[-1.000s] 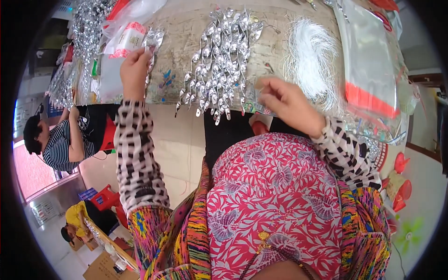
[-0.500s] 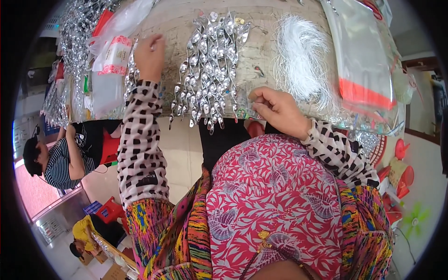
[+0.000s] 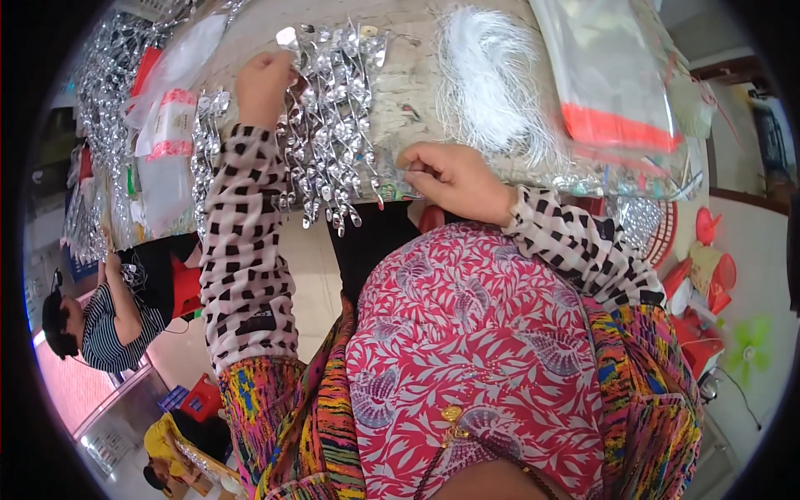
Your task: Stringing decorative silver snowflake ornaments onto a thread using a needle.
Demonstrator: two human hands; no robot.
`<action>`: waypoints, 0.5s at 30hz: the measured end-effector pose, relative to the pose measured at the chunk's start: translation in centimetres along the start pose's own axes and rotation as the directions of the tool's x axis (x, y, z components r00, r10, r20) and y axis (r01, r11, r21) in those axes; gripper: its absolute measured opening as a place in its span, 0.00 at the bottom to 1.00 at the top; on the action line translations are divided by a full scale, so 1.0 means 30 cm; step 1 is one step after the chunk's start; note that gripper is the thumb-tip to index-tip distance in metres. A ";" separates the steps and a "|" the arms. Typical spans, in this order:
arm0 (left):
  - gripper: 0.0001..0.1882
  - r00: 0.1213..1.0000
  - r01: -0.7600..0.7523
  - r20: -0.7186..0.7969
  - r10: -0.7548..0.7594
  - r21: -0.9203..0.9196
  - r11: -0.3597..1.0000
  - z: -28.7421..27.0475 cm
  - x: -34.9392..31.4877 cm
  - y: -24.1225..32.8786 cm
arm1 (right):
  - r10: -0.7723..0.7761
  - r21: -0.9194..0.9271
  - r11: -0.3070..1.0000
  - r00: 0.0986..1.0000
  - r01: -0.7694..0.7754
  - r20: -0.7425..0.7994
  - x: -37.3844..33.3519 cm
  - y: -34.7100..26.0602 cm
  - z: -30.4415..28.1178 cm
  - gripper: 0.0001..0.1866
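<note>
Silver twisted strips [image 3: 337, 125] lie side by side on the table, their lower ends hanging over the near edge. At the upper left of this row my left hand [image 3: 263, 87] is closed, its fingertips on a leftmost strip. A flat shiny tab [image 3: 287, 37] shows just beyond those fingers. My right hand [image 3: 457, 175] rests at the near table edge, right of the row, with thumb and fingers curled together. Whatever its fingertips hold, if anything, is too small to make out.
A bundle of white strings [image 3: 487, 79] lies right of the strips, then clear plastic bags [image 3: 612, 79] with a red band. A plastic-wrapped pack [image 3: 171, 125] and more silver strips [image 3: 125, 92] lie left. Two other people [image 3: 125, 321] sit at the left.
My left hand has gone rightward across the table, from beside the row to its upper left strips. My right hand stays curled near the edge. The whole view has shifted.
</note>
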State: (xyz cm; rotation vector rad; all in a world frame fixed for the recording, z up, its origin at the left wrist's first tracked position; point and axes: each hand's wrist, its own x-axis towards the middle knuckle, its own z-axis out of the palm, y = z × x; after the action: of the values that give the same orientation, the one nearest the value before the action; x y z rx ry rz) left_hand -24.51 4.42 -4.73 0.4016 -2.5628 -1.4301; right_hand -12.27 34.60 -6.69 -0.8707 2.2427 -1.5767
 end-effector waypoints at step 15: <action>0.19 0.872 0.413 0.462 -0.160 -0.520 0.747 -0.149 -0.338 0.333 | -0.239 -0.775 0.620 0.970 0.125 -0.035 0.151 0.064 -0.273 0.10</action>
State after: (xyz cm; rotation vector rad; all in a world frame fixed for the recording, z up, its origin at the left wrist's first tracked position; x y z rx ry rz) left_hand -15.11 9.07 5.87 0.4595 -2.1498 -2.5740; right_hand -20.79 38.52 -4.84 -1.2467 3.0654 -0.6579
